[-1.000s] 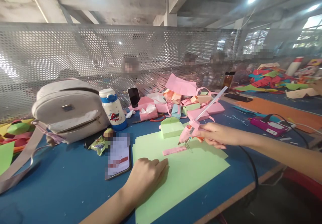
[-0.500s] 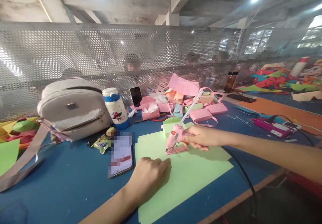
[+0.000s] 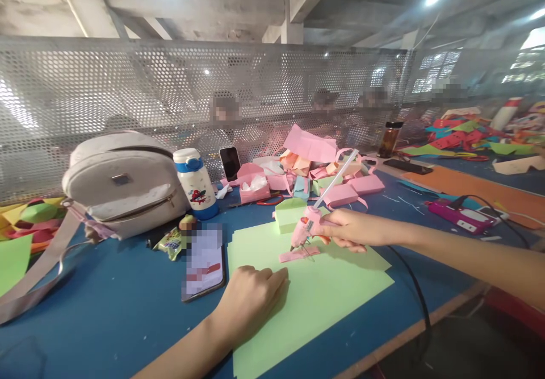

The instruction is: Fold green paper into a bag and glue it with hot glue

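Note:
My right hand [image 3: 351,228] grips a pink glue gun [image 3: 305,227] with a white glue stick rising from its back. The nozzle points down at a small pink paper strip [image 3: 299,253] lying on a light green paper sheet [image 3: 306,294]. My left hand [image 3: 249,302] rests on the sheet's near left part, fingers curled loosely, holding the sheet down. A folded green paper box [image 3: 290,214] stands just behind the strip. The gun's black cord [image 3: 415,296] runs off toward the table's near edge.
A phone [image 3: 204,262] lies left of the sheet. Behind it stand a white backpack [image 3: 121,183], a white and blue bottle [image 3: 196,183] and a heap of pink paper boxes [image 3: 323,174]. A perforated metal screen [image 3: 170,95] closes the table's far side, with people behind it.
My right hand carried the glue gun left to the pink strip's left end, then back a little to the right along the strip. My left hand has stayed put on the sheet.

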The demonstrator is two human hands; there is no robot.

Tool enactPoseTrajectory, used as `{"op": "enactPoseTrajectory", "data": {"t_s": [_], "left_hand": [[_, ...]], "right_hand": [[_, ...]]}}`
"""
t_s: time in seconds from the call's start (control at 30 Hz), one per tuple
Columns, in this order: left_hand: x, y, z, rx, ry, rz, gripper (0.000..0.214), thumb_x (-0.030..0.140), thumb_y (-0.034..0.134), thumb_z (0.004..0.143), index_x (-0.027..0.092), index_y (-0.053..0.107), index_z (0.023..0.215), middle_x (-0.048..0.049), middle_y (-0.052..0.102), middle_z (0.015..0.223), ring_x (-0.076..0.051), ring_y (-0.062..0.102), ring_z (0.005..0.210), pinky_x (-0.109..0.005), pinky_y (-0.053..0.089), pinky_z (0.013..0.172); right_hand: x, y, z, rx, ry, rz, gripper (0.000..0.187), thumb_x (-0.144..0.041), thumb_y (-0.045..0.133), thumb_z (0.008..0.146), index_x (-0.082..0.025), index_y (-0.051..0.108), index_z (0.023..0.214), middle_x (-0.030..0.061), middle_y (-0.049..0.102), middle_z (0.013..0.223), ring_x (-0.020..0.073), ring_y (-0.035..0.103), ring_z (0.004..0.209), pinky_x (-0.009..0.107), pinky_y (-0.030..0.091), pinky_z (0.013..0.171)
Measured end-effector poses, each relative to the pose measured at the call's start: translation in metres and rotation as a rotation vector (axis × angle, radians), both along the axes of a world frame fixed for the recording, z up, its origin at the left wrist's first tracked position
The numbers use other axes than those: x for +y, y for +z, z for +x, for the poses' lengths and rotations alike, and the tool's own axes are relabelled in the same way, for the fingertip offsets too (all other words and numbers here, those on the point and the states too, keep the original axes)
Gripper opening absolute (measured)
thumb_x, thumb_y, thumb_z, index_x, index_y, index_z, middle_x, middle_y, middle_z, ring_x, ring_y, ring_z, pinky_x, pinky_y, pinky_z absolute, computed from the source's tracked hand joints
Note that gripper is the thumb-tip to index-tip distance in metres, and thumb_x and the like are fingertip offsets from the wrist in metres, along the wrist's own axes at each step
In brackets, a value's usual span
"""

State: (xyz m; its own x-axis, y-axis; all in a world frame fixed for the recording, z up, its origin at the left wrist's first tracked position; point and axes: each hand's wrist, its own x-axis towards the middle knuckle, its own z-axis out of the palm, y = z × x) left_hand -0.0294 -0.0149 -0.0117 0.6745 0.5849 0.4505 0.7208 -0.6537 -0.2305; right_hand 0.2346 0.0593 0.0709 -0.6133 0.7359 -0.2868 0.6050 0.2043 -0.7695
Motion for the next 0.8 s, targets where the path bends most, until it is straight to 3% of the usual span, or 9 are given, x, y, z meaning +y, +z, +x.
{"op": "enactPoseTrajectory", "data": {"t_s": [0.4, 0.6, 0.8], "left_hand": [[0.001, -0.001, 0.0, -0.006, 0.004, 0.014, 0.035, 0.019, 0.036, 0.101, 0.02, 0.065, 0.083, 0.0019, 0.055, 0.048, -0.015, 0.045, 0.036, -0.033, 0.012, 0.048], [-0.001, 0.001, 0.001, -0.007, 0.002, 0.015, 0.034, 0.018, 0.034, 0.101, 0.02, 0.063, 0.083, 0.0021, 0.055, 0.048, -0.013, 0.045, 0.036, -0.032, 0.014, 0.046], [0.0, 0.0, 0.001, -0.007, 0.002, 0.03, 0.037, 0.02, 0.033, 0.101, 0.02, 0.064, 0.082, 0.0021, 0.054, 0.047, -0.014, 0.044, 0.036, -0.032, 0.015, 0.046]], "right_hand": [[-0.008, 0.002, 0.048, -0.018, -0.127, -0.025, 0.052, -0.068, 0.053, 0.088, -0.016, 0.052, 0.08, -0.0069, 0.043, 0.054, 0.0044, 0.039, 0.037, 0.018, 0.031, 0.038], [-0.006, -0.003, 0.063, 0.118, -0.092, -0.169, 0.055, -0.071, 0.051, 0.087, -0.016, 0.056, 0.084, -0.0104, 0.034, 0.047, 0.0038, 0.027, 0.033, 0.019, 0.026, 0.034], [-0.003, -0.012, 0.071, 0.228, -0.181, -0.06, 0.048, -0.066, 0.045, 0.092, -0.019, 0.05, 0.086, -0.0077, 0.041, 0.047, 0.0067, 0.037, 0.034, 0.022, 0.024, 0.037]]}}
